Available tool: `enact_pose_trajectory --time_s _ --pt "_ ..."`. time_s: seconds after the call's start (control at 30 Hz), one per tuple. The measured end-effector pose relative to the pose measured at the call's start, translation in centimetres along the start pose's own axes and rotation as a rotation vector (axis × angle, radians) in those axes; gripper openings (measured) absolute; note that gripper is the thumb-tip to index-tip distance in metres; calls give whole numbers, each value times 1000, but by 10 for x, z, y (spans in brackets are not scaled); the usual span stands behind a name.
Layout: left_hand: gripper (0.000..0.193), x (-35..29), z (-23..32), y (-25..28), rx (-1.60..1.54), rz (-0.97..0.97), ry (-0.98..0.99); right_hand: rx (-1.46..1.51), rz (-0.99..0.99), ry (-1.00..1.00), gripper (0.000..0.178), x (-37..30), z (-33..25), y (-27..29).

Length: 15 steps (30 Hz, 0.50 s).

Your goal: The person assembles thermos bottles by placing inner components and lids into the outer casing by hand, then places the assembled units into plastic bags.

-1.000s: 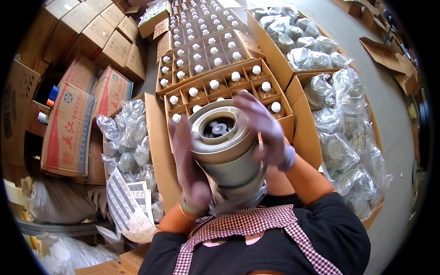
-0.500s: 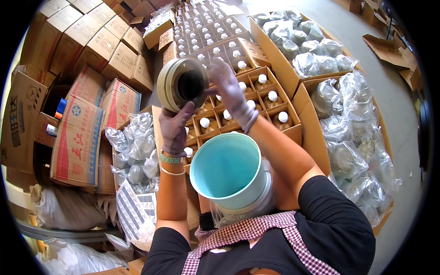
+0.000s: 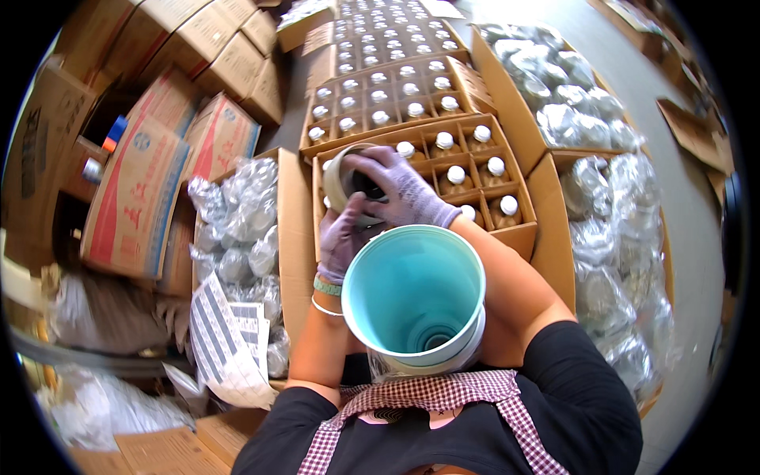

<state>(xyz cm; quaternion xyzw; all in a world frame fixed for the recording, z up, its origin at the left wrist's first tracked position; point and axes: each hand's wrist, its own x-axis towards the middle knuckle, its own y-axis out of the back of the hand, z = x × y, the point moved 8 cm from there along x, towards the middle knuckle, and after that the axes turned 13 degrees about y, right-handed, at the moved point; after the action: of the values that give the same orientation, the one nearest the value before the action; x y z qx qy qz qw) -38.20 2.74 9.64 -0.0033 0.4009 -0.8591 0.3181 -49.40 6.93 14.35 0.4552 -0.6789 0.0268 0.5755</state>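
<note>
Both my gloved hands are at a thick roll of beige tape point(image 3: 337, 180) with a dark hollow core, above a carton of bottles. My left hand point(image 3: 346, 240) grips its lower edge from the near side. My right hand point(image 3: 404, 192) reaches over from the right, its fingers curled onto the rim and core. Below them, close to my chest, stands a light-blue bucket point(image 3: 366, 305), looking empty apart from a dark round spot at its bottom. White-capped bottles point(image 3: 456, 176) stand upright in the divided carton point(image 3: 507, 236) beneath my hands; some are hidden by them.
More divided cartons of capped bottles point(image 3: 380, 99) run away ahead. Open boxes of plastic-wrapped items point(image 3: 609, 237) flank the right, and another such box point(image 3: 237, 229) the left, with printed sheets point(image 3: 226, 340) on it. Stacked cartons point(image 3: 134, 198) rise at the far left.
The tape roll has come down and nearer. My right hand, formerly blurred and apart from its core, now has its fingers on it. The view has shifted slightly.
</note>
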Motion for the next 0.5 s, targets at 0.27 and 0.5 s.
enact_pose_trajectory --time_s 0.27,0.5 --pt "67 -26 20 -17 1542 362 -924 1744 474 -1050 52 -46 16 -63" --pt "64 4 20 2 38 -326 262 216 -63 -504 42 -34 48 -42"
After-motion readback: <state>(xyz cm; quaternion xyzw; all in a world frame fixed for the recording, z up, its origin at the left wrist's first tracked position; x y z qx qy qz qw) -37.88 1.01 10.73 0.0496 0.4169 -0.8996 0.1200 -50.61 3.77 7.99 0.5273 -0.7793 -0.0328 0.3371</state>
